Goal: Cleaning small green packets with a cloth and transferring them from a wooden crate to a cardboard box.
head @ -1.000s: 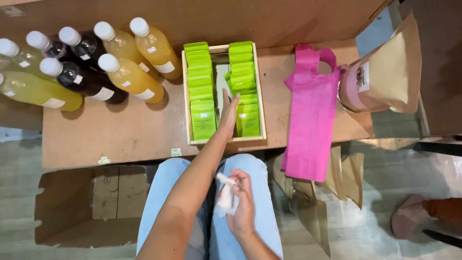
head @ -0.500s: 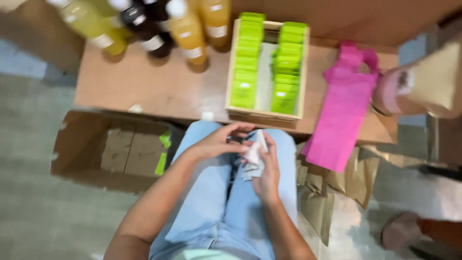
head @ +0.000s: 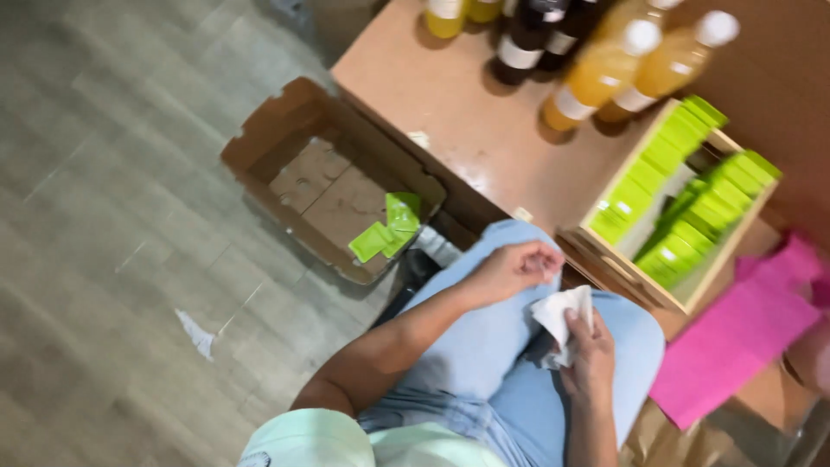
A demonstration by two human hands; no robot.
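Observation:
My right hand [head: 590, 356] grips a crumpled white paper [head: 564, 318] over my lap, above my light blue jeans [head: 484, 346]. A little to the left of the paper, my left hand [head: 514, 268] rests on my knee with its fingers curled closed; nothing shows in it. Just beyond both hands a wooden tray [head: 624, 278] sits on the brown table [head: 458, 121], holding two rows of green packets [head: 670, 195].
Several bottles of yellow, orange and dark liquid [head: 596, 73] stand at the table's far side. A pink bag [head: 735, 346] lies right of the tray. On the floor to the left an open cardboard box [head: 298, 173] holds a few green packets [head: 389, 229]. A white scrap [head: 197, 333] lies on the floor.
My left hand pulled back from the tray to my lap, met the white paper, and now sits just apart from it. The view has swung left towards the floor box.

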